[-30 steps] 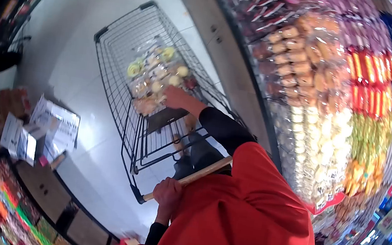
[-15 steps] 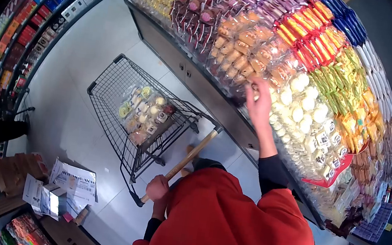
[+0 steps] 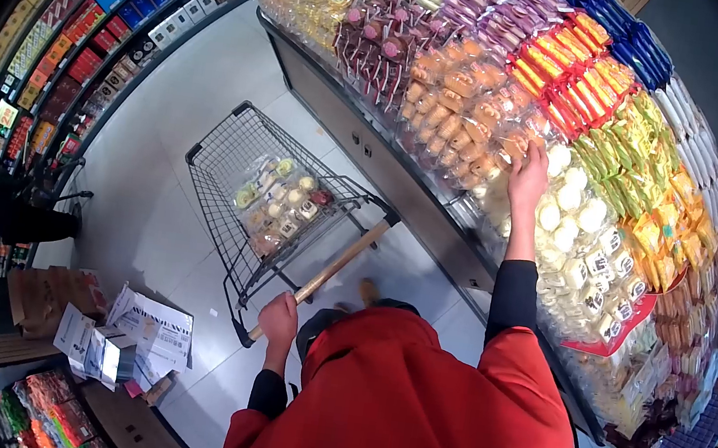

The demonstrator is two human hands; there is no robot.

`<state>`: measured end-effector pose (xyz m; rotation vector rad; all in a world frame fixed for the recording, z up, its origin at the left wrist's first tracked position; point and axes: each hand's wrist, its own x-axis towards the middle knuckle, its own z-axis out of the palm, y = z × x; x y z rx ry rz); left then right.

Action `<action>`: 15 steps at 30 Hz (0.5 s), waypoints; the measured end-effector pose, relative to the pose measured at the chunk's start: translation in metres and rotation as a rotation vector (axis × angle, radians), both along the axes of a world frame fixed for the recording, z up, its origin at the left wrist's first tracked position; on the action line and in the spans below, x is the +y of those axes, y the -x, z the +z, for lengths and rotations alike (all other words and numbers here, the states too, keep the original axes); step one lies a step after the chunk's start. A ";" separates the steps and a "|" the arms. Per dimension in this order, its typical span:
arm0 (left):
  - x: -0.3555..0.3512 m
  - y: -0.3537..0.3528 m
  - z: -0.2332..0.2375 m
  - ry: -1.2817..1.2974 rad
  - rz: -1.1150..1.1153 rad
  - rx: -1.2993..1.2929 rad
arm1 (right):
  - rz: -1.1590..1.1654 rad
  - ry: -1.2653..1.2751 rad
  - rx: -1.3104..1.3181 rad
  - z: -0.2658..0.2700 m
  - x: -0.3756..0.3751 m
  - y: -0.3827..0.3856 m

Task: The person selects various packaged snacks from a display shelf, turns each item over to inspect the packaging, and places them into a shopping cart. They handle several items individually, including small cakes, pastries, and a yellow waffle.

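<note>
Far out to the left of the left fingers, one long run of wall shelves (image 3: 87, 16) is showing rows of small, flat, bright boxes. Below and to the left of those fingers, a loose heap of cardboard cartons (image 3: 102, 353) and printed sheets is lying on the pale, glossy floor; their number is not clear.

The left hand (image 3: 279, 318), coming out of a black sleeve, is clenching around the near end of the one wooden handle (image 3: 340, 262), a smooth, round, light-coloured bar. The fingers are wrapping fully over it, knuckles up. Beyond those fingers, the single shopping cart (image 3: 223, 152) is standing on the floor, a basket of thin black wire mesh. A few clear packs (image 3: 282, 207) of small round pastries are resting in the end nearest the handle. The packs overlap, so an exact count cannot be made.

To the right, one long display table (image 3: 369, 148) is carrying heaps of crinkly plastic-wrapped baked goods in bands of colour. The right hand (image 3: 530, 167) is reaching up onto it, fingers nearly straight and close together, with the thumb spreading to the left. The fingertips are lying on a clear bag of brown buns (image 3: 479, 140), and white round buns (image 3: 575, 203) are sitting just to the right of them. I cannot tell whether the fingers are pinching the wrapper.
</note>
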<state>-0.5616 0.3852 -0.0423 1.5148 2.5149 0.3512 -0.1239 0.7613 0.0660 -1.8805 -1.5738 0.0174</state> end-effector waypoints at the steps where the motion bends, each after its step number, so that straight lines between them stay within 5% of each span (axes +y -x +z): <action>1: 0.001 0.002 -0.001 0.001 -0.003 -0.023 | 0.003 -0.008 0.005 0.000 0.001 -0.004; 7: 0.002 0.004 0.006 0.026 -0.016 -0.128 | -0.027 -0.156 -0.015 0.030 -0.030 -0.002; 11: -0.001 0.013 0.001 -0.033 -0.024 -0.259 | 0.183 -0.158 0.219 0.089 -0.082 0.043; 13: -0.002 0.020 -0.010 -0.339 -0.025 -0.545 | 0.257 -0.132 0.319 0.116 -0.111 0.076; 15: -0.001 0.018 0.004 -0.363 0.040 -0.678 | 0.392 -0.102 0.441 0.124 -0.132 0.103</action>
